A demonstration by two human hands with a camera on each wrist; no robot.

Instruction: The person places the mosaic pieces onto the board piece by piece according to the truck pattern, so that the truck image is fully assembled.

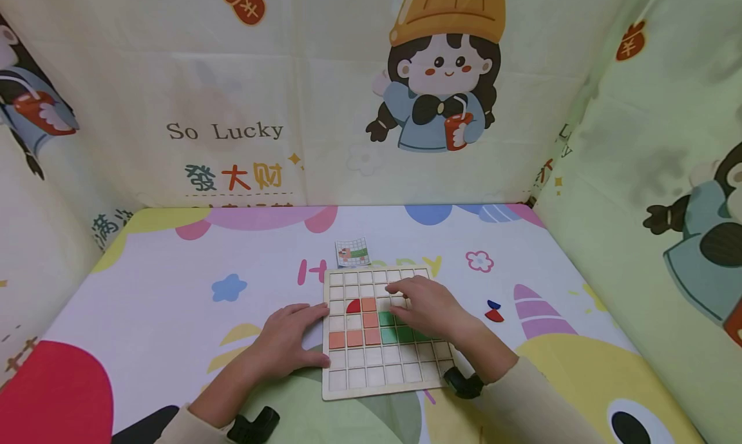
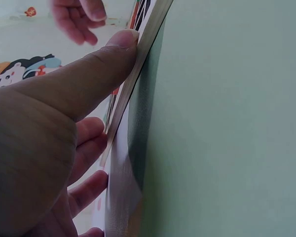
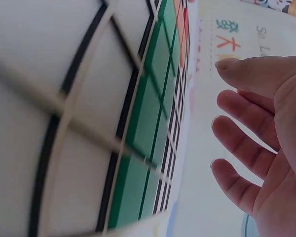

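A wooden grid board [image 1: 365, 376] lies on the table, with square cells parted by thin strips. Salmon squares [image 1: 371, 336], a red quarter-round piece [image 1: 353, 307] and green squares [image 1: 388, 335] fill some cells. My left hand [image 1: 284, 341] touches the board's left edge, thumb [image 2: 96, 74] and fingers spread along it. Above the board's right side hovers my right hand [image 1: 431, 308], fingers loosely bent and holding nothing. It hides part of the green row in the head view. In the right wrist view its fingers [image 3: 241, 143] stand apart from the board.
A small picture card [image 1: 352, 252] with a coloured grid lies just behind the board. To the right are a small blue piece [image 1: 494, 304] and a red piece [image 1: 494, 316]. A printed cloth [image 1: 348, 96] rises behind the table and at both sides.
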